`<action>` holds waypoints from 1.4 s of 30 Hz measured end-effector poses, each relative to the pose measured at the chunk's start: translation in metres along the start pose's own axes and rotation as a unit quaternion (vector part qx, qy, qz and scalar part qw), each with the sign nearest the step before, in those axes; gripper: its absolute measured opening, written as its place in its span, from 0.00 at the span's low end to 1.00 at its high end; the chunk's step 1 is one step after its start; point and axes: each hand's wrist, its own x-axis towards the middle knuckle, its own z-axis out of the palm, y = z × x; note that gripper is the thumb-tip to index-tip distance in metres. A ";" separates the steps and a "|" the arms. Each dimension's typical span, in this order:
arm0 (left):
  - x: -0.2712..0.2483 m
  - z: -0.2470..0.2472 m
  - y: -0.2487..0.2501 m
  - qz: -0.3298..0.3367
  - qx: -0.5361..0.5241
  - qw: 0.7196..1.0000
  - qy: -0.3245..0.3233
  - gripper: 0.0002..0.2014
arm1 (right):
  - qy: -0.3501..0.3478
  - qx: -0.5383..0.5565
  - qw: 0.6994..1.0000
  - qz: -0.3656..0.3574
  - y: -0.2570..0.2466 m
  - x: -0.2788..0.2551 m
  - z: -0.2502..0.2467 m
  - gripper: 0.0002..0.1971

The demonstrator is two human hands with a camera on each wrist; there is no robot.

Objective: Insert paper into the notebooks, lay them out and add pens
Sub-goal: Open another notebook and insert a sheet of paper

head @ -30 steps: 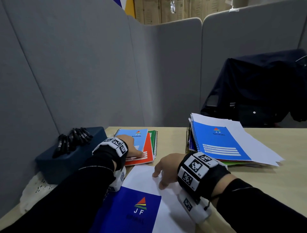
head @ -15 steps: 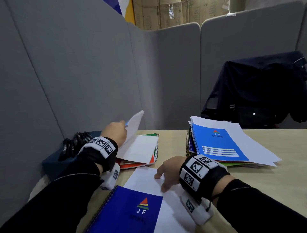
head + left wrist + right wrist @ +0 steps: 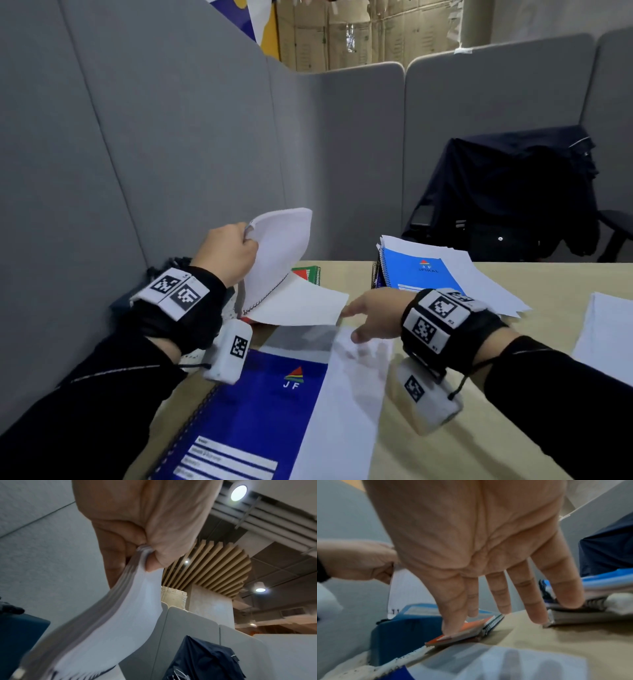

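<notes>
My left hand (image 3: 229,253) pinches a thick wad of white pages (image 3: 277,253) between thumb and fingers and holds it up, so the top notebook of the left stack lies open on a white page (image 3: 298,305). The left wrist view shows the same pinch (image 3: 142,550) on the pages' edge (image 3: 111,622). My right hand (image 3: 370,315) is open with straight fingers, just above the far end of a loose white sheet (image 3: 346,394); whether it touches I cannot tell. That sheet lies partly on a dark blue notebook (image 3: 260,411) near me. Beneath the open notebook lie a red notebook (image 3: 471,627) and a green one (image 3: 308,274).
A second stack topped by a light blue notebook (image 3: 421,274) sits on loose papers (image 3: 486,284) at the right back. More paper (image 3: 606,335) lies at the far right. A dark blue box (image 3: 399,632) stands left by the grey partition (image 3: 171,137). A dark jacket (image 3: 513,198) hangs behind.
My left hand has opened the top left notebook and lifted its pages higher. My right hand has left the loose sheet's middle and reached forward toward the open notebook.
</notes>
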 end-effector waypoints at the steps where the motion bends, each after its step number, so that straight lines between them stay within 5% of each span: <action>1: -0.011 0.000 0.005 0.006 -0.005 1.000 -0.011 0.09 | 0.004 0.001 1.000 0.003 0.004 -0.012 -0.004 0.27; 9: -0.108 0.001 0.074 0.094 -0.035 0.983 -0.156 0.11 | -0.014 -0.013 0.998 0.060 0.034 -0.091 -0.014 0.19; 15: -0.158 0.025 0.135 0.220 0.013 0.937 -0.271 0.11 | -0.028 -0.072 0.988 0.133 0.059 -0.128 -0.005 0.15; 27: -0.191 0.084 0.183 0.303 0.028 0.893 -0.331 0.06 | -0.047 -0.068 0.973 0.215 0.106 -0.157 0.007 0.17; 30: -0.191 0.085 0.184 0.281 0.026 0.891 -0.355 0.14 | -0.035 -0.023 0.974 0.224 0.115 -0.146 0.016 0.19; 35: -0.171 0.096 0.185 0.151 0.099 0.905 -0.386 0.39 | -0.007 0.168 0.962 0.215 0.118 -0.133 0.021 0.17; 42: -0.154 0.105 0.183 0.122 0.144 0.893 -0.409 0.37 | 0.001 0.285 0.937 0.202 0.110 -0.129 0.021 0.13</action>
